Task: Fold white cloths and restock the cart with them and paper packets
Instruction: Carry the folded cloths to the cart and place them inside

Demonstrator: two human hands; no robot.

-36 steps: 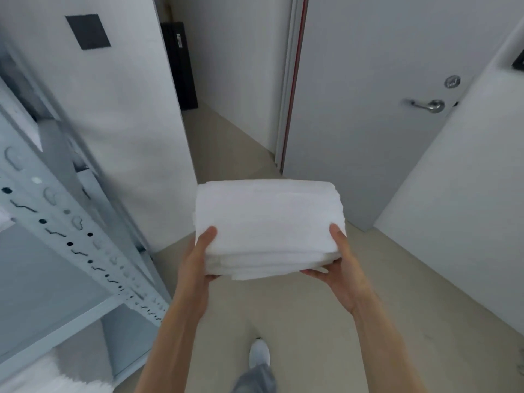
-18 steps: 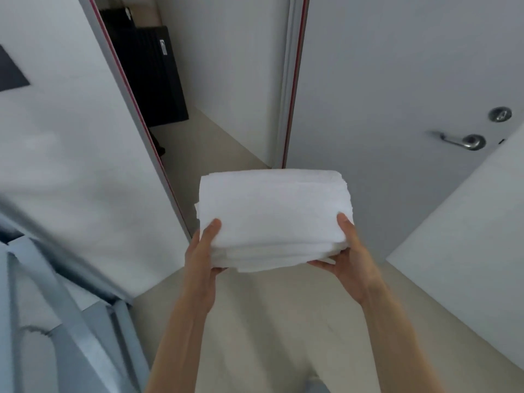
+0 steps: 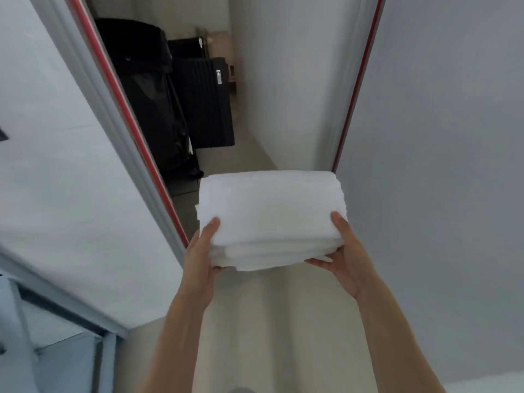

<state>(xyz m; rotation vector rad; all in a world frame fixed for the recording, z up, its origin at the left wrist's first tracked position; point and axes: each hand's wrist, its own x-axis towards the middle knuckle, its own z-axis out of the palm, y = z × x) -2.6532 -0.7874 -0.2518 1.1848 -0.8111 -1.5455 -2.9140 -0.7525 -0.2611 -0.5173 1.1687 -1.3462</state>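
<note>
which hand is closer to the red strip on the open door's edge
Left. The left hand grips the towel stack beside the red strip; the right hand grips its far side.

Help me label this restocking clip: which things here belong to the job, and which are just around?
Job: stack of folded white cloths, left hand, right hand.
Around: black cart-like unit (uncertain), grey door, metal shelf frame.

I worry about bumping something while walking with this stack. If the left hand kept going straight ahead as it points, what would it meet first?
Probably nothing close. The left hand, gripping the cloth stack, points through the open doorway. The floor looks free up to the black cart further in, slightly left; depth is unclear.
</note>
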